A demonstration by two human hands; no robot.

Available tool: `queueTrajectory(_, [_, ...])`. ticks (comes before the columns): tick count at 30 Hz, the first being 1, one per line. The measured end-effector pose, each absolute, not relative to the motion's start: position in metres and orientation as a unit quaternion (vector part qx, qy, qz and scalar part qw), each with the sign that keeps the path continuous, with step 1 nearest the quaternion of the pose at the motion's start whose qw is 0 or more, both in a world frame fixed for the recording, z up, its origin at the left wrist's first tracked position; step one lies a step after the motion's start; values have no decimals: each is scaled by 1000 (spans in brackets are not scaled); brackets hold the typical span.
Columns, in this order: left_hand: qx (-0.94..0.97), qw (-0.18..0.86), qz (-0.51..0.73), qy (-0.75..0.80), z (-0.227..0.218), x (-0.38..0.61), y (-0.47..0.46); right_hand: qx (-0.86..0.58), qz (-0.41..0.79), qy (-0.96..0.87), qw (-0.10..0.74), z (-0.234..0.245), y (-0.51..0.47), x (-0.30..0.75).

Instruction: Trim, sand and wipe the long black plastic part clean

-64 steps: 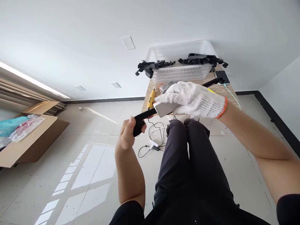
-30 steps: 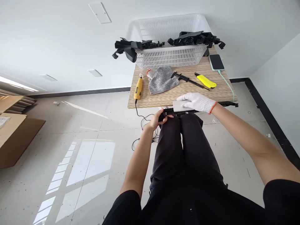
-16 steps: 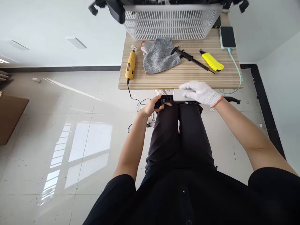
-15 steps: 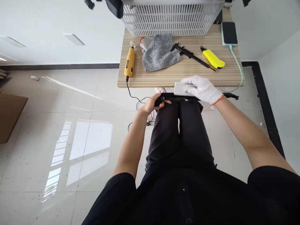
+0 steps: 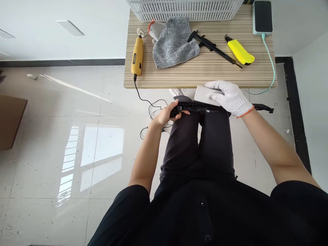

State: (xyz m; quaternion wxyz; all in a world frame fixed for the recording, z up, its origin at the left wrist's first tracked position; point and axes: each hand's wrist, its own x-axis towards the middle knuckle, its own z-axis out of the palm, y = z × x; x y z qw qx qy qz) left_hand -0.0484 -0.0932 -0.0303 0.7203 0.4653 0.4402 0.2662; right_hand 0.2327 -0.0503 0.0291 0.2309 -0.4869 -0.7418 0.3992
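Note:
A long black plastic part (image 5: 202, 108) lies across my knees, its far end (image 5: 263, 108) sticking out to the right. My bare left hand (image 5: 167, 114) is closed around its left end. My right hand (image 5: 229, 96), in a white knitted glove with an orange cuff, presses a flat grey block (image 5: 203, 94) against the part's top near the middle, fingers curled over the block.
A small wooden table (image 5: 200, 73) stands just beyond my knees. On it lie a yellow rotary tool (image 5: 137, 58), a grey glove (image 5: 174, 43), a black caliper (image 5: 212, 48), a yellow utility knife (image 5: 240, 52), a charging phone (image 5: 262, 16) and a white basket (image 5: 184, 7). Cables lie on the floor (image 5: 153, 114).
My view has tilted downward, so the table and basket slid up the picture. The part came down from mid-air onto my knees, and my gloved hand with the block keeps shifting along it.

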Motion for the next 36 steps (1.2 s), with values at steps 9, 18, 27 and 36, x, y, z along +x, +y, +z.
queueTrajectory(9, [437,739,246,450,-37,-42,-102,-503,353,-753,236,27,-56,238])
queueTrajectory(18, [426,739,241,463,-39,-47,-101,-495,406,-744,191,30,-53,226])
queueTrajectory(27, [417,736,253,469,-39,-57,-107,-418,300,-840,172,18,-57,207])
queueTrajectory(36, [405,743,260,464,-43,-56,-107,-396,201,-896,26,23,-62,213])
